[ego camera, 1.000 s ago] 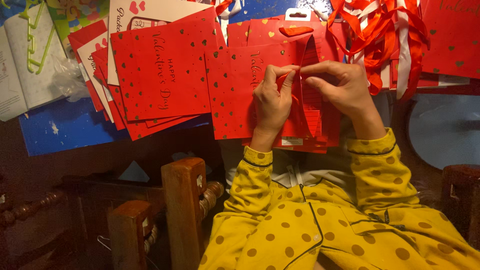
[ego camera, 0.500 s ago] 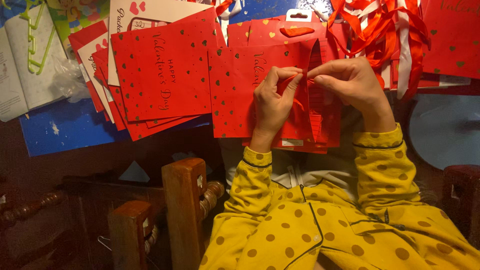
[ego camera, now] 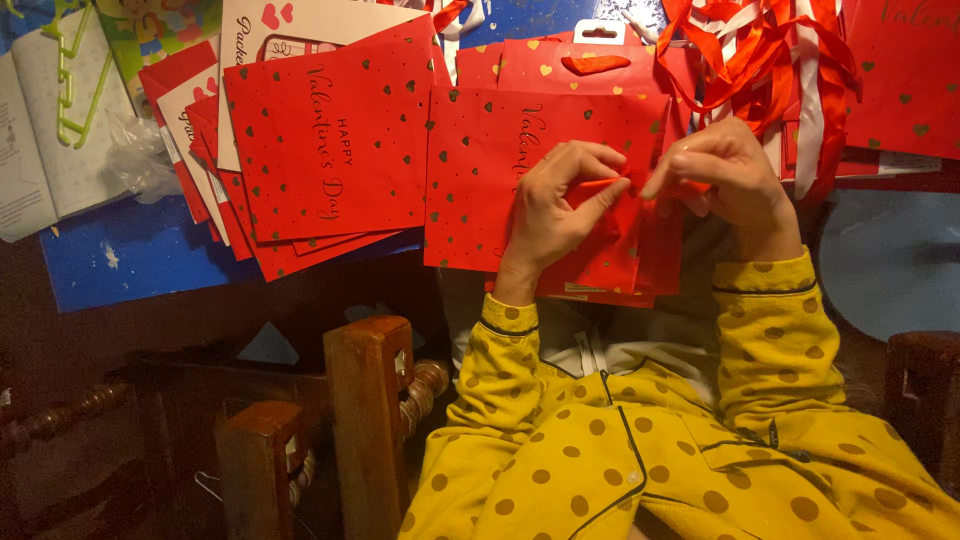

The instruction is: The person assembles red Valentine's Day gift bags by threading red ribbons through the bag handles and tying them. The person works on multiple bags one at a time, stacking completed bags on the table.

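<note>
Counter point(ego camera: 140, 265) carries fanned red cards point(ego camera: 325, 160) beside the red gift bag point(ego camera: 500, 160), where left hand point(ego camera: 555, 205) and right hand point(ego camera: 725, 175) both pinch a red fold point(ego camera: 605, 188) at the bag's right edge, apparently mid-crease.

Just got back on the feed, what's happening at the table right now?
A person in yellow dotted sleeves works on a flat red paper gift bag lying in front of them. The left hand presses on the bag and pinches a small red piece, and the right hand pinches it from the other side. A fanned stack of similar red bags lies to the left, and red and white ribbons are piled behind.
</note>
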`<state>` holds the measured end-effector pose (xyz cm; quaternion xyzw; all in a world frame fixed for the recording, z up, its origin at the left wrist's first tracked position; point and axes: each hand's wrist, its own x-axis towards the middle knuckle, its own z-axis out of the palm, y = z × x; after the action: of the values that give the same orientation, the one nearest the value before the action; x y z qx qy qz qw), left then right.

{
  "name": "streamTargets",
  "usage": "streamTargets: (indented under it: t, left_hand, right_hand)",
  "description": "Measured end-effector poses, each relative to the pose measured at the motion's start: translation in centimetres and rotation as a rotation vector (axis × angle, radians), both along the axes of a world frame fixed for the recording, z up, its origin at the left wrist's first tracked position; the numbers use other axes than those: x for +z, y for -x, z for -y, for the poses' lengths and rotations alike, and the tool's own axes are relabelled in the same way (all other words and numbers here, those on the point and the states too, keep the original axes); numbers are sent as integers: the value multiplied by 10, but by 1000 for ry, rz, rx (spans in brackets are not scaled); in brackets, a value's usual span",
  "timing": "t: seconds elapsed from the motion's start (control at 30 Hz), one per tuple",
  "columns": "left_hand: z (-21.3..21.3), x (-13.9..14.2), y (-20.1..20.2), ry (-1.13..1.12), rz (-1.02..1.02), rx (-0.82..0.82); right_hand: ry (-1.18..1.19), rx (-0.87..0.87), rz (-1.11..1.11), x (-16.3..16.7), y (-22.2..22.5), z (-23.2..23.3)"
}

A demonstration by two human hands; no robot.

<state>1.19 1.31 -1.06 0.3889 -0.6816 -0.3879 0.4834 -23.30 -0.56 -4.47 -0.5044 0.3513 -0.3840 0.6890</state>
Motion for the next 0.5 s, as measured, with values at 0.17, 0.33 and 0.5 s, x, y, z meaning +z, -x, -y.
streamTargets:
  t: [0.17, 0.33, 0.5]
  left_hand:
    - [0, -5, 4, -216, -159, 43]
    - [0, -13, 2, -177, -230, 117]
    - [1, -20, 2, -242, -454, 72]
  right_hand:
    - [47, -91, -67, 3, -8, -5]
    - [103, -181, -115, 8, -21, -8]
    - [129, -209, 16, 2, -25, -11]
